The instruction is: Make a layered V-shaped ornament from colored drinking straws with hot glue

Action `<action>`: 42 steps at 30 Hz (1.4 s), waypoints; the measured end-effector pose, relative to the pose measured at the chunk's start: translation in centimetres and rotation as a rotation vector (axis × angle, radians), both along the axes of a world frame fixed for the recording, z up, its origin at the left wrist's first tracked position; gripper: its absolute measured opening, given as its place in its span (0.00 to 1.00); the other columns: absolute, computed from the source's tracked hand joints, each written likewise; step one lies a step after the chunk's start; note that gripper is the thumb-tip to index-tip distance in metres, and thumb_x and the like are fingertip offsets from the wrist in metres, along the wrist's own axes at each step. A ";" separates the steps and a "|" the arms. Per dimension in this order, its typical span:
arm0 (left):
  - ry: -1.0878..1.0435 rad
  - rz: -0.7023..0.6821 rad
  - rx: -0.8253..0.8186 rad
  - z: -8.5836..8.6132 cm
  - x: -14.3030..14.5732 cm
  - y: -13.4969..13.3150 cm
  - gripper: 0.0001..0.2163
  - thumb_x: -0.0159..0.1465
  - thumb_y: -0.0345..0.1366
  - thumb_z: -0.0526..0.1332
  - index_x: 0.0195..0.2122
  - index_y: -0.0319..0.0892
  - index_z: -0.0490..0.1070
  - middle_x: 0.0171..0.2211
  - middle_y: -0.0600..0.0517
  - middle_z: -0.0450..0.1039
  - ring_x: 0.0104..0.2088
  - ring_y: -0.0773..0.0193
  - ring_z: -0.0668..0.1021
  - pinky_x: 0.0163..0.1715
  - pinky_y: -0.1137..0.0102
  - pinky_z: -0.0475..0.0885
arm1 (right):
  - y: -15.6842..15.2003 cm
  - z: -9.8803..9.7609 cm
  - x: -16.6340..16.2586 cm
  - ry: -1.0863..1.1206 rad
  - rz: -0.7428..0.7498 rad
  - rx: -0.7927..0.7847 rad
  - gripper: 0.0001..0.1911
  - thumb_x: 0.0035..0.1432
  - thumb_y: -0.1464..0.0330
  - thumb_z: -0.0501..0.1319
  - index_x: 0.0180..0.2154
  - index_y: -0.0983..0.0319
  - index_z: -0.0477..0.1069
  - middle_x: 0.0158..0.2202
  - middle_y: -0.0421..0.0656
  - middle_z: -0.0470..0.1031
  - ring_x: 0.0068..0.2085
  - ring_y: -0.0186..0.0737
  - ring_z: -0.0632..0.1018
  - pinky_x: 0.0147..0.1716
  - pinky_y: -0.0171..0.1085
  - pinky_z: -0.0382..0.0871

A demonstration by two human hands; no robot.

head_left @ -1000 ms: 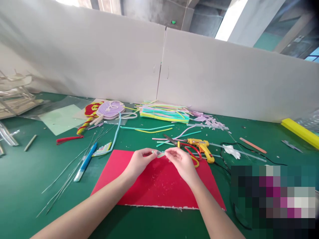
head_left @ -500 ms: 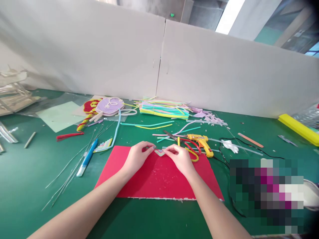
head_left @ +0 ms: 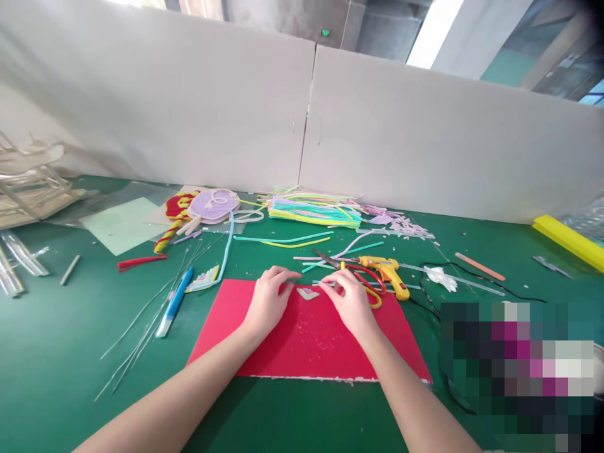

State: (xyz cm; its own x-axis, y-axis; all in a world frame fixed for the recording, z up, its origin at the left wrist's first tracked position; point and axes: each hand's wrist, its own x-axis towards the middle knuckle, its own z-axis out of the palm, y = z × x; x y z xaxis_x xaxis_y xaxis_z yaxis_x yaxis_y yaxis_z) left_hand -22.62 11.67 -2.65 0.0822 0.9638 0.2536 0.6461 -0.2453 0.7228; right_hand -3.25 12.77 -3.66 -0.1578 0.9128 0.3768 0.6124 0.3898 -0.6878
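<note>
A small V-shaped piece of striped pastel pipe cleaner [head_left: 307, 294] lies on the red board [head_left: 311, 346], between my two hands. My left hand [head_left: 272, 299] is just left of it, index finger and thumb apart, holding nothing. On the other side my right hand [head_left: 349, 299] rests with its fingertips a little off the piece; they are curled near each other with a small gap. Close behind the right hand are scissors with red and yellow handles [head_left: 372, 277] and a yellow glue gun [head_left: 389, 270]. Loose pipe cleaner strands partly disappear behind the right fingers.
A bundle of pastel pipe cleaners [head_left: 314, 211] lies by the grey partition [head_left: 212, 107]. To the left are a blue pen-like tool [head_left: 177, 302], thin wires, a striped pipe cleaner piece [head_left: 204, 279] and a lilac round ornament [head_left: 213, 206]. A black cable [head_left: 446, 371] runs at right.
Both hands have let go of the V-shaped piece and drawn slightly apart, leaving it on the board. The whole view has shifted a little.
</note>
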 end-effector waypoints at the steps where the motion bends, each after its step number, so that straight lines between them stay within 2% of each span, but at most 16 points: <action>1: -0.001 0.007 0.023 -0.1 -0.1 0.1 0.14 0.61 0.28 0.51 0.40 0.45 0.74 0.41 0.48 0.72 0.44 0.58 0.73 0.46 0.63 0.68 | -0.1 0.2 0.4 -0.050 -0.032 0.017 0.10 0.59 0.63 0.55 0.33 0.60 0.71 0.33 0.43 0.71 0.28 0.36 0.72 0.31 0.36 0.68; 5: -0.006 -0.002 0.001 -0.5 -0.3 0.2 0.16 0.59 0.24 0.49 0.40 0.44 0.73 0.42 0.48 0.73 0.44 0.58 0.74 0.46 0.63 0.69 | 0.0 0.9 3.5 -0.339 -0.252 0.053 0.10 0.57 0.70 0.53 0.39 0.60 0.71 0.40 0.47 0.72 0.38 0.43 0.74 0.34 0.39 0.68; 8: 0.010 -0.006 -0.032 -0.6 -0.3 0.2 0.17 0.59 0.23 0.48 0.40 0.43 0.73 0.43 0.48 0.73 0.44 0.58 0.74 0.47 0.63 0.69 | 0.5 1.0 6.0 -0.477 -0.370 0.063 0.11 0.54 0.69 0.56 0.39 0.62 0.72 0.38 0.48 0.73 0.40 0.47 0.74 0.36 0.41 0.68; 12: 0.009 -0.011 -0.040 -0.6 -0.2 0.2 0.16 0.59 0.24 0.49 0.39 0.43 0.73 0.42 0.49 0.74 0.44 0.58 0.74 0.47 0.63 0.68 | 1.5 0.5 7.5 -0.494 -0.269 -0.042 0.12 0.50 0.67 0.59 0.39 0.61 0.73 0.37 0.46 0.75 0.34 0.43 0.76 0.31 0.38 0.69; 16: -0.042 0.001 -0.036 -0.4 -0.3 0.2 0.15 0.59 0.25 0.49 0.39 0.43 0.73 0.41 0.49 0.74 0.44 0.58 0.74 0.46 0.64 0.69 | 2.3 0.2 7.1 -0.513 -0.234 -0.053 0.13 0.45 0.70 0.62 0.37 0.61 0.73 0.37 0.46 0.76 0.35 0.43 0.77 0.35 0.39 0.70; 19: -0.093 0.018 -0.036 -0.3 -0.2 0.2 0.14 0.59 0.26 0.49 0.39 0.43 0.73 0.41 0.49 0.73 0.42 0.59 0.75 0.44 0.65 0.70 | 2.3 0.6 6.9 -0.522 -0.219 -0.040 0.15 0.45 0.71 0.62 0.38 0.63 0.73 0.36 0.46 0.76 0.36 0.43 0.77 0.38 0.40 0.70; 22: -0.128 0.037 -0.033 -0.4 -0.2 0.1 0.14 0.59 0.27 0.49 0.40 0.44 0.72 0.41 0.49 0.73 0.42 0.59 0.75 0.42 0.66 0.70 | 2.3 2.0 7.2 -0.523 -0.215 0.004 0.18 0.48 0.69 0.60 0.43 0.62 0.73 0.40 0.46 0.75 0.37 0.43 0.76 0.38 0.40 0.70; 25: -0.143 0.056 -0.041 -0.5 -0.2 0.2 0.14 0.60 0.27 0.49 0.40 0.43 0.72 0.41 0.49 0.72 0.42 0.59 0.75 0.43 0.66 0.70 | 3.4 4.3 7.2 -0.530 -0.177 0.073 0.19 0.51 0.68 0.59 0.47 0.59 0.71 0.42 0.45 0.74 0.36 0.41 0.76 0.36 0.37 0.70; 28: -0.146 0.064 -0.049 -0.7 -0.3 0.2 0.13 0.60 0.26 0.50 0.40 0.43 0.71 0.41 0.49 0.72 0.42 0.59 0.75 0.43 0.66 0.70 | 6.4 6.2 6.0 -0.627 -0.113 0.080 0.20 0.51 0.69 0.60 0.48 0.58 0.72 0.44 0.44 0.73 0.36 0.39 0.76 0.35 0.35 0.69; 30: -0.146 0.062 -0.046 -0.6 -0.3 0.3 0.13 0.60 0.26 0.50 0.39 0.43 0.71 0.40 0.49 0.72 0.42 0.60 0.75 0.43 0.67 0.70 | 9.1 6.8 4.7 -0.707 -0.055 0.044 0.20 0.51 0.72 0.59 0.48 0.59 0.72 0.44 0.45 0.73 0.36 0.39 0.76 0.36 0.34 0.68; 33: -0.144 0.064 -0.048 -0.6 -0.2 0.2 0.13 0.60 0.26 0.49 0.39 0.43 0.71 0.40 0.49 0.73 0.42 0.60 0.75 0.44 0.66 0.70 | 12.9 6.4 2.8 -0.727 -0.024 0.029 0.21 0.49 0.78 0.58 0.46 0.60 0.74 0.43 0.46 0.73 0.38 0.40 0.76 0.36 0.33 0.67; 36: -0.127 0.071 -0.062 -0.6 -0.2 0.2 0.13 0.61 0.26 0.49 0.39 0.43 0.71 0.40 0.49 0.73 0.42 0.59 0.75 0.44 0.65 0.70 | 15.1 5.5 1.8 -0.731 0.000 0.012 0.21 0.49 0.81 0.57 0.44 0.60 0.75 0.42 0.46 0.74 0.39 0.40 0.76 0.38 0.33 0.68; 40: -0.096 0.061 -0.077 -0.9 -0.3 0.2 0.14 0.60 0.24 0.48 0.39 0.43 0.71 0.41 0.48 0.73 0.43 0.57 0.74 0.44 0.63 0.69 | 14.6 5.0 2.2 -0.712 0.081 0.003 0.18 0.52 0.79 0.57 0.43 0.61 0.75 0.46 0.47 0.74 0.43 0.39 0.76 0.43 0.34 0.67; 42: -0.083 0.049 -0.074 -1.1 -0.3 0.3 0.15 0.60 0.23 0.47 0.39 0.42 0.71 0.40 0.48 0.73 0.42 0.57 0.74 0.45 0.62 0.69 | 13.4 4.9 2.9 -0.704 0.144 -0.007 0.16 0.53 0.76 0.57 0.42 0.59 0.75 0.44 0.44 0.75 0.41 0.37 0.77 0.42 0.32 0.68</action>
